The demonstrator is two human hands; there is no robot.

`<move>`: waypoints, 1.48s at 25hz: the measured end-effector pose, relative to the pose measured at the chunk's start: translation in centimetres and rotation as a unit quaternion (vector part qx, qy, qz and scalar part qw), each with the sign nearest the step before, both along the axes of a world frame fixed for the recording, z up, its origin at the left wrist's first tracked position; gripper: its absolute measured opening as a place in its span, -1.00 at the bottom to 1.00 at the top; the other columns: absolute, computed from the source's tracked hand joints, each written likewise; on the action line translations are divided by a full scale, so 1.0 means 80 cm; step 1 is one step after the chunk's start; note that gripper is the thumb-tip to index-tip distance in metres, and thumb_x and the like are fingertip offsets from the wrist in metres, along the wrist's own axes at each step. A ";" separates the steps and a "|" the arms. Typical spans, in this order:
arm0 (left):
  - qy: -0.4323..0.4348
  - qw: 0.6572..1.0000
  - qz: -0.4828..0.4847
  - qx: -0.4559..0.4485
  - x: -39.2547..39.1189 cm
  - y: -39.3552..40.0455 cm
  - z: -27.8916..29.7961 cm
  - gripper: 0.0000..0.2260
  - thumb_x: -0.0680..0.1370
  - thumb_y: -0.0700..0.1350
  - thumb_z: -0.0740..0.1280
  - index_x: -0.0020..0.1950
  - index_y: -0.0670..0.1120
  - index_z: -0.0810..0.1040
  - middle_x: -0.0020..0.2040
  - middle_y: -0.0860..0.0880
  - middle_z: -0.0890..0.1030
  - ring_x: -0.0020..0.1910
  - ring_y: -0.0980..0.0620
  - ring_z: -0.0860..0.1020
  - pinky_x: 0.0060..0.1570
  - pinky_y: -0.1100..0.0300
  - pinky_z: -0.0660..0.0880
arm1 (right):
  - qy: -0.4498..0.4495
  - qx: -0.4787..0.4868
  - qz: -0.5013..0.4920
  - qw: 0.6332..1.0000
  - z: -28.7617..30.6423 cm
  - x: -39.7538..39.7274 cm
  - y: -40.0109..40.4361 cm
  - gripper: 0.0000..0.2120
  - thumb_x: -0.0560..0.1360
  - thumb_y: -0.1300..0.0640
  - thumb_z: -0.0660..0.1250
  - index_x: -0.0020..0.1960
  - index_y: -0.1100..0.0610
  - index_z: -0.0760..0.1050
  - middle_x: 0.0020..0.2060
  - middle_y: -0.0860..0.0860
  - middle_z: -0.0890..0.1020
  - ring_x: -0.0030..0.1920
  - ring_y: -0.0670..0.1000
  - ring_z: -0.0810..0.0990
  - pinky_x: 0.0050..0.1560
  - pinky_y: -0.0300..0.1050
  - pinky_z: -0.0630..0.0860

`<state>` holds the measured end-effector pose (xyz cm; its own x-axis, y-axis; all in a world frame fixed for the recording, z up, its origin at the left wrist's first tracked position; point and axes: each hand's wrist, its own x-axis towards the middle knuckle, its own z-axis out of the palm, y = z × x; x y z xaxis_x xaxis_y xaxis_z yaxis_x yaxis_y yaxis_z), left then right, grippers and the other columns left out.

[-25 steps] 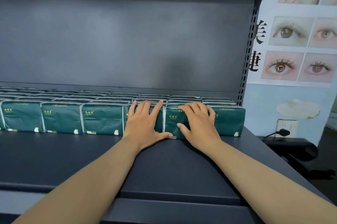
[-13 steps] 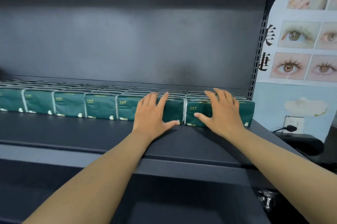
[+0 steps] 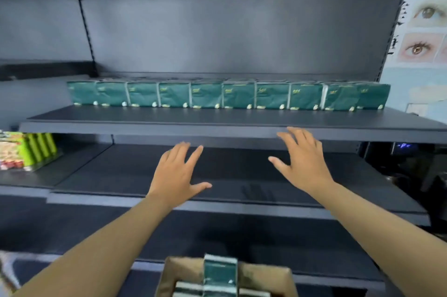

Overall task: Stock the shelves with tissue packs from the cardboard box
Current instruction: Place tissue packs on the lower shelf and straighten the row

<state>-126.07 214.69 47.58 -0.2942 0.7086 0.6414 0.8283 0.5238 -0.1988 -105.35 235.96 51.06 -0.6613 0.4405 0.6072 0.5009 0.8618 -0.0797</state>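
On the upper shelf [image 3: 217, 119], a row of green tissue packs [image 3: 227, 95] running left to right, faces out; gold print too blurry to read; below, left hand [image 3: 177, 176] and right hand [image 3: 306, 163] spread flat, fingers straight, gripping nothing; down in the cardboard box [image 3: 263, 277], more packs, one standing upright.

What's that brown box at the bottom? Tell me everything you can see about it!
The cardboard box is plain brown, open at the top, and sits at the bottom edge of the view, below the dark shelves, so only its upper part shows. Inside, one green tissue pack stands upright above others lying flat beside it. Neither hand touches the box; both are held open higher up, in front of the shelves.
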 end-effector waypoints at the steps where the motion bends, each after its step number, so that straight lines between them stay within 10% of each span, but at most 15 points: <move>1: -0.009 1.000 0.012 -0.023 -0.010 -0.031 -0.020 -0.15 0.19 0.38 0.45 0.30 -0.14 0.52 0.17 -0.23 0.57 0.16 -0.22 0.55 0.04 -0.07 0.52 | -0.011 -0.009 0.008 1.000 -0.018 -0.013 -0.030 -0.43 0.49 -0.18 0.26 0.42 0.05 0.27 0.41 0.05 0.28 0.43 0.09 0.16 0.34 0.09 0.18; 17: -0.264 0.908 0.022 -0.325 -0.115 -0.148 -0.358 -0.15 0.11 0.45 0.45 0.25 -0.05 0.58 0.09 -0.17 0.63 0.06 -0.17 0.62 -0.08 -0.05 0.58 | -0.218 -0.173 0.069 0.958 -0.356 -0.179 -0.156 -0.40 0.49 -0.11 0.30 0.45 0.06 0.24 0.40 0.08 0.29 0.40 0.13 0.25 0.28 0.07 0.35; 23: -0.332 0.870 0.000 -0.365 -0.139 -0.162 -0.432 -0.20 0.39 0.47 -0.14 0.53 0.09 0.13 0.45 -0.21 0.30 0.43 -0.22 0.27 0.29 -0.14 0.31 | -0.234 -0.264 0.050 0.934 -0.467 -0.203 -0.196 -0.42 0.46 -0.08 0.35 0.39 0.10 0.31 0.29 0.06 0.40 0.31 0.13 0.35 0.25 0.02 0.41; 26: -0.368 0.817 -0.031 -0.443 -0.148 -0.164 -0.457 -0.22 0.46 0.43 0.07 0.54 0.16 -0.19 0.56 -0.12 -0.05 0.53 -0.14 -0.10 0.45 -0.07 -0.05 | -0.266 -0.319 0.057 0.908 -0.511 -0.201 -0.228 -0.43 0.50 -0.08 0.29 0.44 0.04 0.22 0.35 0.00 0.31 0.37 0.04 0.26 0.33 -0.13 0.26; 37: -0.412 0.817 -0.134 -0.381 -0.169 -0.173 -0.519 -0.14 0.33 0.53 0.05 0.45 0.27 -0.33 0.56 -0.02 -0.06 0.52 -0.03 -0.08 0.44 0.05 -0.04 | -0.250 -0.457 0.023 0.853 -0.656 -0.208 -0.259 -0.66 0.49 0.16 0.35 0.27 0.11 0.50 0.21 0.04 0.50 0.26 0.05 0.40 0.24 -0.35 0.18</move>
